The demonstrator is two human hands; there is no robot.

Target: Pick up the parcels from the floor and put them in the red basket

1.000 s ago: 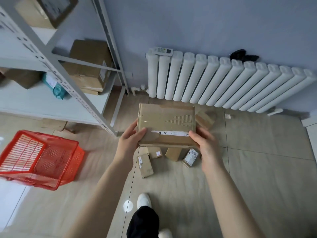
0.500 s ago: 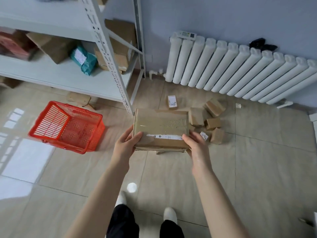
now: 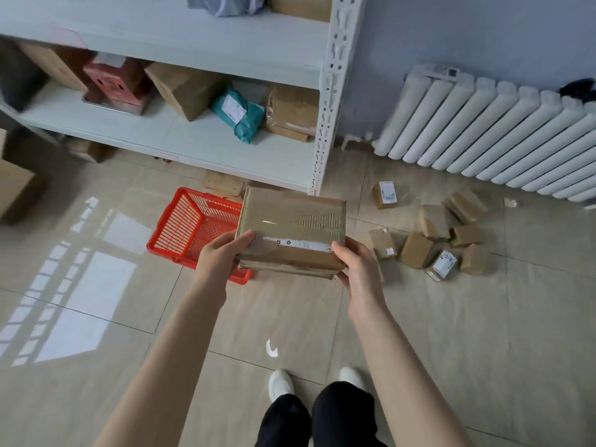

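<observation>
While both hands, left hand [image 3: 222, 258] and right hand [image 3: 358, 269], clamp the taped cardboard parcel [image 3: 292, 232] by its near corners, it should travel level toward ten o'clock, then lower squarely into the red basket [image 3: 190, 230], fingers releasing last.

Both hands, left hand [image 3: 222, 258] and right hand [image 3: 356, 269], grip a taped cardboard parcel [image 3: 292, 230] by its near corners. It partly hides the red basket [image 3: 190, 230] (empty where visible). Small parcels [image 3: 432, 233] lie scattered near the radiator [image 3: 496, 130].
</observation>
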